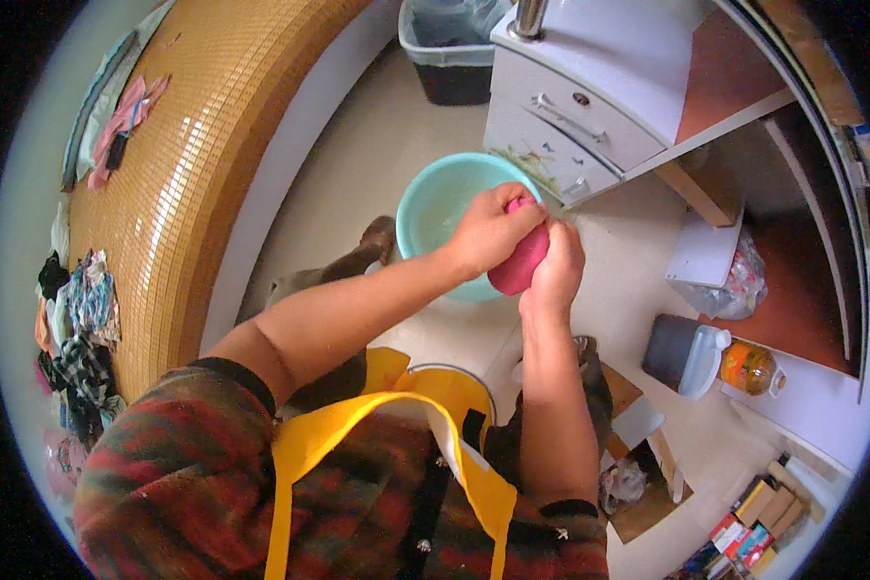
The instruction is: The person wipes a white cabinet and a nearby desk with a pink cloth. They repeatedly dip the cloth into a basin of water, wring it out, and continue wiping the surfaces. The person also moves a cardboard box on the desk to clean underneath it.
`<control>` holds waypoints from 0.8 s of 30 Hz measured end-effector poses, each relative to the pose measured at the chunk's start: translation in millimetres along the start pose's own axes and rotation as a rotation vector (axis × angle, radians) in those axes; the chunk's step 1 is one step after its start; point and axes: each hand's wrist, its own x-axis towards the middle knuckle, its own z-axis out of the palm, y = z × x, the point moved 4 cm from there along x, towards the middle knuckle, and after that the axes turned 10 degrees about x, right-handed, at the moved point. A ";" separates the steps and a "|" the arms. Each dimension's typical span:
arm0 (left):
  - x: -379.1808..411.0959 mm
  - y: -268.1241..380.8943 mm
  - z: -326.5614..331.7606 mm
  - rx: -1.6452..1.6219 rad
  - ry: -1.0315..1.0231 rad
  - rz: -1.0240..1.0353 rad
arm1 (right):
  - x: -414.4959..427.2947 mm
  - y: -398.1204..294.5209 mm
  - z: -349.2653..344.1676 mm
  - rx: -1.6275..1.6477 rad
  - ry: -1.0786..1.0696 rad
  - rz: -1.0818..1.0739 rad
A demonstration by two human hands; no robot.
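Note:
A bunched pink cloth point(518, 267) is gripped between my two hands above the right side of a turquoise plastic basin point(408, 210). My left hand point(491, 221) closes over the cloth's upper end. My right hand point(560, 264) wraps its right side, with its fingers partly hidden. The cloth's lower end bulges out between my wrists. Inside the basin, which stands on the floor, there seems to be water. My forearms hide part of its near rim.
A white drawer cabinet point(565, 123) stands just beyond the basin, beside a lined trash bin point(453, 76). To the left is a bed with a tan tiled mat point(181, 174) and heaped clothes point(87, 341). At right are an oil bottle point(747, 368) and an open cardboard box point(645, 511).

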 end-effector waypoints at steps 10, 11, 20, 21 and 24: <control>1.7 -3.7 -6.6 -0.325 -0.093 -0.211 | 7.4 7.2 4.4 0.012 -0.111 0.054; 1.9 -3.9 -7.9 -0.330 -0.090 -0.207 | 8.5 8.3 4.8 0.026 -0.118 0.069; 7.1 -8.3 -16.4 -0.282 -0.011 -0.272 | 21.3 18.7 5.8 0.028 -0.094 0.225; 10.2 -5.7 -16.4 -0.251 -0.032 -0.247 | 22.2 16.9 6.5 0.048 -0.077 0.245; 18.6 3.0 -17.5 -0.196 -0.187 -0.177 | 29.7 1.1 9.7 -0.002 -0.042 0.157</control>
